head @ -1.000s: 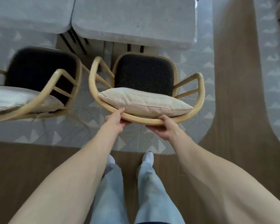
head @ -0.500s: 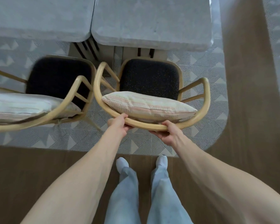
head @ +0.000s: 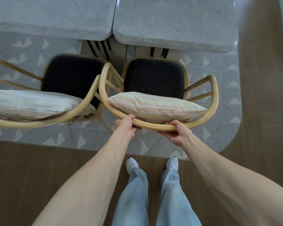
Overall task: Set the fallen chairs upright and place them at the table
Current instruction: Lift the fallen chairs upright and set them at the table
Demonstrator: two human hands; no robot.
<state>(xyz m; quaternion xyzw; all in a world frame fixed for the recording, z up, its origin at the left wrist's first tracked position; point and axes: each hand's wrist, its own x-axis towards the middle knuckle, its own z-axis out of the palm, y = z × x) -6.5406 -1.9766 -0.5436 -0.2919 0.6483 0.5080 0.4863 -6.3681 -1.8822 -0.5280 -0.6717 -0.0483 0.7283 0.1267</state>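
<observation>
Two bent-wood chairs with dark seats stand upright on the rug, facing the grey stone table point(head: 178, 22). The right chair point(head: 153, 75) has a striped cushion point(head: 155, 106) leaning against its curved back rail. My left hand point(head: 126, 126) and my right hand point(head: 178, 132) both grip that back rail from behind, about a forearm's width apart. The left chair point(head: 70, 77) stands beside it with its own cushion point(head: 29, 103), and the two armrests nearly touch. The front of each seat lies close to the table's edge.
A patterned grey rug point(head: 219, 128) lies under the table and chairs, its near edge just in front of my feet point(head: 132, 163). Brown wood floor point(head: 39, 176) surrounds it. The table's slatted base point(head: 103, 48) shows between the seats.
The table and both chairs have shifted right and down in view. My hands keep the same hold on the right chair's back rail.
</observation>
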